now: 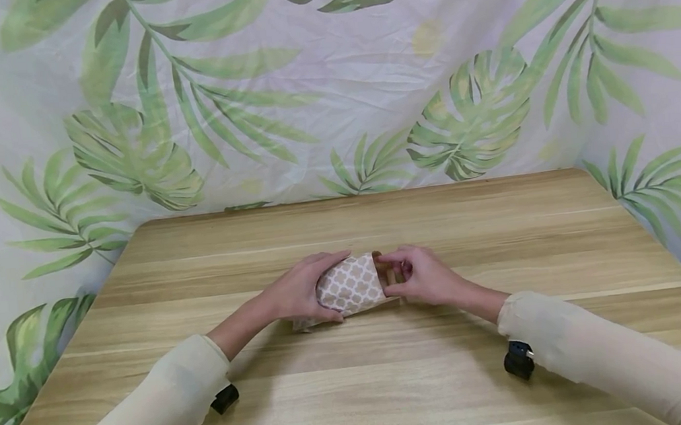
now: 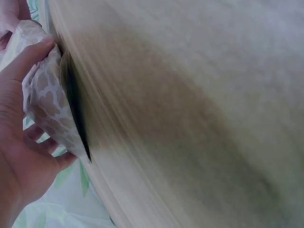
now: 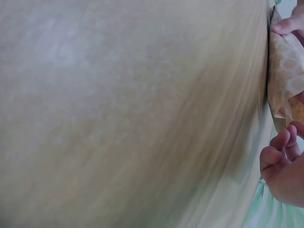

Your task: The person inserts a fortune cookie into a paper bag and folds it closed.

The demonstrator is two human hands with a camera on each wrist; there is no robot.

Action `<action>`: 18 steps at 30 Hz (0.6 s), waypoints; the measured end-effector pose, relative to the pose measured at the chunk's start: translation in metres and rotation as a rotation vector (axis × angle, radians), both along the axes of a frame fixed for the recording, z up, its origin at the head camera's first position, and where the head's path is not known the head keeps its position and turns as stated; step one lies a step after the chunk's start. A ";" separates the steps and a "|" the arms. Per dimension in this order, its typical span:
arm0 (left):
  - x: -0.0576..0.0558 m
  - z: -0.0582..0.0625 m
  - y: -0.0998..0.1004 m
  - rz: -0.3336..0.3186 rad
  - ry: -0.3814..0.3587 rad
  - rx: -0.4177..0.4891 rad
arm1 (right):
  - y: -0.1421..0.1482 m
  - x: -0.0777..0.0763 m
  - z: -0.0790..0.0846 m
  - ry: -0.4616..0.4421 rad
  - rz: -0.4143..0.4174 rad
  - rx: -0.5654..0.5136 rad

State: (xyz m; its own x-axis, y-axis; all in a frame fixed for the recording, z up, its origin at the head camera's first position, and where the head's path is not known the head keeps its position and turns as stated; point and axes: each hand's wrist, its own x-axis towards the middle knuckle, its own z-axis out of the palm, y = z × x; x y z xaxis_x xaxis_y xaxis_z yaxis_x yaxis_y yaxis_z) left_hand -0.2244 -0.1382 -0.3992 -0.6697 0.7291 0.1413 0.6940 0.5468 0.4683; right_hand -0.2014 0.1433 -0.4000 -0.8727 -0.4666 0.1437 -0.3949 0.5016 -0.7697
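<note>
A small paper bag [image 1: 349,284] with a tan and white lattice pattern lies on its side on the table, its mouth facing right. My left hand [image 1: 306,288] grips its closed end, thumb along the near side and fingers over the far side; in the left wrist view the bag [image 2: 50,102] bulges between thumb and fingers. At the mouth, my right hand [image 1: 424,276] holds the rim, with thumb at the lower edge and index finger at the upper edge. The right wrist view shows the bag [image 3: 285,71] and its brownish inside only partly; other right fingers are curled.
The wood-grain table [image 1: 357,400] spreads around both hands. Behind it hangs a pale cloth [image 1: 353,76] printed with green leaves. Dark wrist devices sit under the left sleeve [image 1: 168,396] and right sleeve [image 1: 601,345].
</note>
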 end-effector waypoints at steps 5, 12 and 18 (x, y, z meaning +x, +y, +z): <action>0.003 0.002 -0.001 0.030 0.013 -0.028 | 0.007 0.001 0.003 -0.028 -0.040 -0.050; 0.005 0.005 -0.002 0.113 -0.014 -0.066 | 0.018 0.005 0.007 -0.071 -0.103 -0.052; 0.006 0.009 0.002 0.176 -0.075 -0.062 | 0.027 0.009 0.007 -0.144 -0.113 -0.092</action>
State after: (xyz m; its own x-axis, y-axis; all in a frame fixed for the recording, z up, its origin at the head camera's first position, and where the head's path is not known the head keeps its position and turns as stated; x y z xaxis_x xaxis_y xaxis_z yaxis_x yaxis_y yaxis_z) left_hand -0.2180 -0.1365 -0.3902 -0.7947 0.6054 0.0443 0.5494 0.6863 0.4766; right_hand -0.1920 0.1700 -0.3932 -0.9332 -0.3557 0.0509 -0.2227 0.4616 -0.8587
